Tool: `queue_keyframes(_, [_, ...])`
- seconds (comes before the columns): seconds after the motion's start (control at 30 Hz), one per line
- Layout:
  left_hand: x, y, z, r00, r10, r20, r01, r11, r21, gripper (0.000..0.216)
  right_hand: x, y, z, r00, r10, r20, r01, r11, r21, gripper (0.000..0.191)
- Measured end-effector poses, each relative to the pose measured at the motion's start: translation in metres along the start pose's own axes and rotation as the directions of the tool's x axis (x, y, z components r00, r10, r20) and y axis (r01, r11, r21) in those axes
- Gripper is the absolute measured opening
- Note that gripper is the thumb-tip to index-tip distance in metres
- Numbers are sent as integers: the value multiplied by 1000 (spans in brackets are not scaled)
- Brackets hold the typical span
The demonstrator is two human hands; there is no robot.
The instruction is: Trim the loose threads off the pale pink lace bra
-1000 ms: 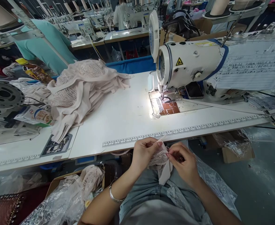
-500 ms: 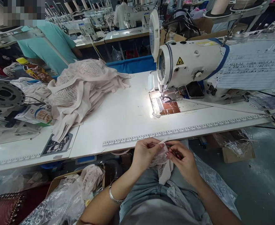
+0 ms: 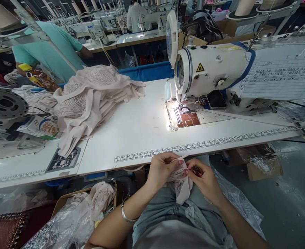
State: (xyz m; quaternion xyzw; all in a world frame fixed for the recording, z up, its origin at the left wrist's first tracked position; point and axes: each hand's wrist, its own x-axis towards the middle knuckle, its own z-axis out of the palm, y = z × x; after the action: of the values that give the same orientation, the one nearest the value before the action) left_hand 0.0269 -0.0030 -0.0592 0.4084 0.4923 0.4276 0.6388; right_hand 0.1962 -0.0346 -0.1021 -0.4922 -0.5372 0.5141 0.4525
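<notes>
Sewing machine (image 3: 212, 71) beside heaped beige fabric (image 3: 90, 97)

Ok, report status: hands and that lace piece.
Left hand grips lace piece over lap. Right hand pinches its edge. Table edge close above, sewing machine apart.

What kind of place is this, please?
Probably a garment factory: a sewing machine on the table, rows of more machines behind, and a lace piece held in the left hand.

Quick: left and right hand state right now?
Left hand: closed, pinching the lace piece.
Right hand: closed on lace piece, plus a small reddish tool.
</notes>
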Motion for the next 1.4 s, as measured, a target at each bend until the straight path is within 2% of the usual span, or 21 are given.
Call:
queue_keyframes(0.17, [1,-2,-1,1000,5,-7,-5,999,36,28,0,3,-2,999,42,-1,-42,999,-35,39])
queue_keyframes(0.33, [-1,-4,-1,992,110,-59,-97,977,187,18,0,3,-3,998,57,-11,-58,997,-59,39])
queue_keyframes(0.53, [-5,-3,1,965,253,-62,-226,932,283,10,1,-4,-2,998,-32,-44,27,993,-112,34])
queue_keyframes(0.8, [-4,-2,1,945,326,-25,-303,901,309,7,3,-5,-6,997,-74,-14,72,991,-117,34])
queue_keyframes(0.93, [-4,-6,0,932,362,-25,-329,870,367,10,-1,1,-5,982,-179,-65,167,974,-151,31])
queue_keyframes(1.03, [-5,-6,-1,933,358,-22,-330,881,340,9,-4,3,-3,969,-236,-68,222,960,-169,27])
queue_keyframes(1.23, [-6,-2,2,944,331,-12,-313,903,293,9,-1,-8,-5,992,-121,-34,117,988,-102,32])
queue_keyframes(1.4, [-5,-2,3,936,350,-23,-328,896,301,8,-1,-13,-6,996,-28,-84,21,996,-90,34])
